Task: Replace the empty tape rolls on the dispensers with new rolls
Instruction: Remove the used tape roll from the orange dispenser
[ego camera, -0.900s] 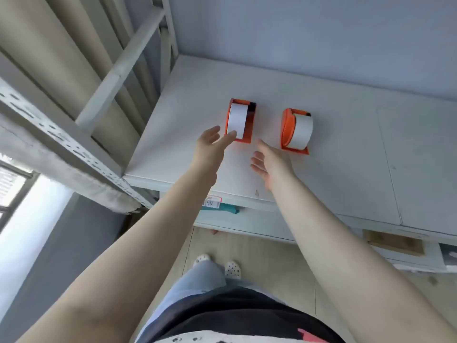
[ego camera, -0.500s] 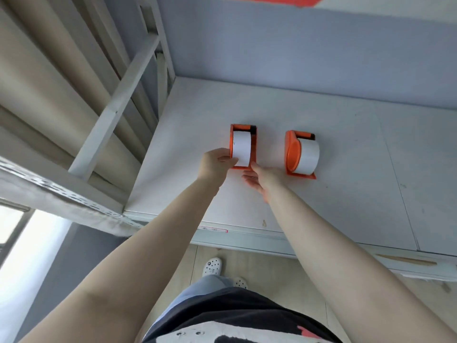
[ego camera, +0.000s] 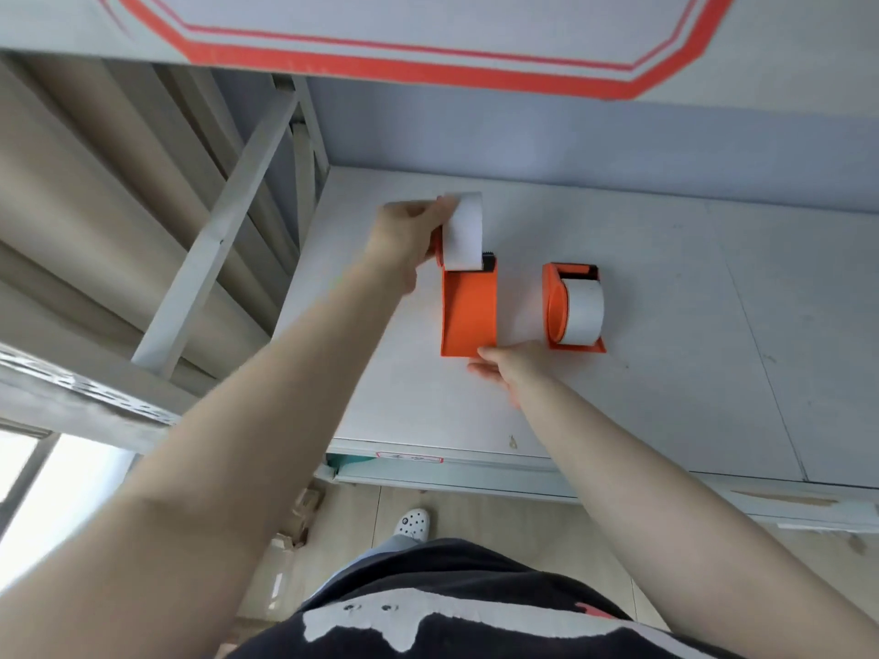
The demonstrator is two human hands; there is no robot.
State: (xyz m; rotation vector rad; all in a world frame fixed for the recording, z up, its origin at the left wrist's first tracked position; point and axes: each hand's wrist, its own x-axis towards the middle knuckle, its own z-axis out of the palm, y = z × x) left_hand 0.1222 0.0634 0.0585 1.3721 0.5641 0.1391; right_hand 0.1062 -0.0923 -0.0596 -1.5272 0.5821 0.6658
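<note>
Left grip: left hand (ego camera: 404, 233) clamped on the white roll (ego camera: 463, 237) at the far end of the near dispenser, thumb and fingers pinching the roll's left side; the roll sits raised above the orange body.
Right grip: right hand (ego camera: 516, 371) with fingers loosely spread, fingertips (ego camera: 487, 356) touching the near right corner of the same dispenser's base; it presses rather than closes around anything.
Left dispenser: orange dispenser (ego camera: 468, 316) tipped so its flat orange base faces up; a black serrated cutter shows at its far end beside the roll.
Right dispenser: second orange dispenser (ego camera: 573, 306) just right of the first, standing apart from both hands; it carries a white roll (ego camera: 584, 309) and its own dark cutter at the far end.
Desk: pale grey-white desk (ego camera: 689, 349); seams run across the top; a red-edged label sits on its front edge.
Room: grey-blue wall behind the desk; a panel with orange-red border lines above; white metal framing and beige curtain to the left; bright window at lower left; wood-toned floor below with a white perforated clog (ego camera: 413, 523).
Arms: both bare forearms extended forward; left reaches farther than right.
</note>
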